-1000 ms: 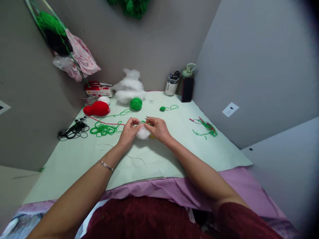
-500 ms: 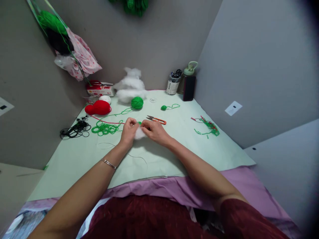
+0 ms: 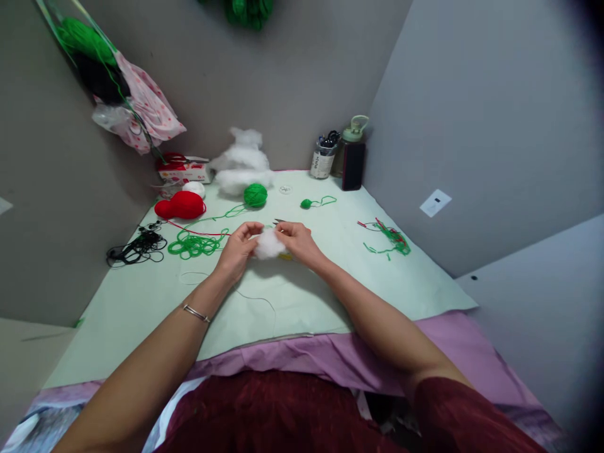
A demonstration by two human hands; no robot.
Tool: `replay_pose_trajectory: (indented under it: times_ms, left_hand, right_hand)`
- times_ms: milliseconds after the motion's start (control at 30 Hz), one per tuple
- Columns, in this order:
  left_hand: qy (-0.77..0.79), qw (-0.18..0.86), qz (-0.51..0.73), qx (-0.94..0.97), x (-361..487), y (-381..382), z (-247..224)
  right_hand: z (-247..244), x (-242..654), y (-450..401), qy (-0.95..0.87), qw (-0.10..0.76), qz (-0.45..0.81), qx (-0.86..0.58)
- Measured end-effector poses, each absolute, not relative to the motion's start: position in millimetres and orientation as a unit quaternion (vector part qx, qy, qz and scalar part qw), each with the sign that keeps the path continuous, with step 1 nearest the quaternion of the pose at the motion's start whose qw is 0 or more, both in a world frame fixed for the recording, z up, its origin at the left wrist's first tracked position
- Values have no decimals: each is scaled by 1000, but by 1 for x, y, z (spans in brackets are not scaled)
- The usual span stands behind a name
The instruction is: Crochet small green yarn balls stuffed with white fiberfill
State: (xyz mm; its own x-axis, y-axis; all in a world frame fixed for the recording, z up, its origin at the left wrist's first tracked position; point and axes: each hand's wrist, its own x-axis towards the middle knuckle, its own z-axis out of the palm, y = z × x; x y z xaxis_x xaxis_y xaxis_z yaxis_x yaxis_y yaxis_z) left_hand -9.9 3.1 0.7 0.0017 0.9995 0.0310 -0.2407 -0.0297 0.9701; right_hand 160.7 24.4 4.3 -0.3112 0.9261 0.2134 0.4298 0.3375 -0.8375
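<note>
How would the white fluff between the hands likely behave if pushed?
Judging by its wispy, uneven edges, the white fluff is probably soft and squashes easily. Its airy, cloudlike bulk suggests it is light for its size. Rolling seems unlikely, given its irregular outline.

Pale tabletop (image 3: 302, 302) beneath green yarn ball (image 3: 255, 195), red skein (image 3: 184, 206), white stuffing (image 3: 243, 181)

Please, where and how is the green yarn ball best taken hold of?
Probably around its round sides, from above and the right: the green yarn ball sits just in front of the white stuffing pile, and a green strand trails to its left. The right hand seems better placed, once it releases the white tuft.
</note>
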Motion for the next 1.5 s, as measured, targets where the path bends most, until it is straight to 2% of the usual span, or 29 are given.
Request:
replay_pose_trajectory:
  times_ms: [500, 667, 833, 1033, 1300, 1500]
  left_hand:
    - [446, 423, 628, 478, -7, 5, -8]
    - [420, 427, 628, 497, -5, -2, -6]
    - [415, 458, 605, 502, -7, -2, -7]
    - [405, 500, 570, 511, -10, 4, -4]
    - [432, 440, 615, 492, -13, 9, -14]
    - [415, 450, 637, 469, -8, 10, -15]
  right_hand:
    - [17, 142, 0, -777, 341, 289, -444]
    - [13, 144, 11, -752, 364, 310, -454]
    - [16, 149, 10, -732, 395, 276, -481]
    - [22, 156, 7, -756, 381, 239, -476]
    - [20, 147, -2, -811, 331, 249, -413]
    - [25, 151, 2, -800, 363, 243, -410]
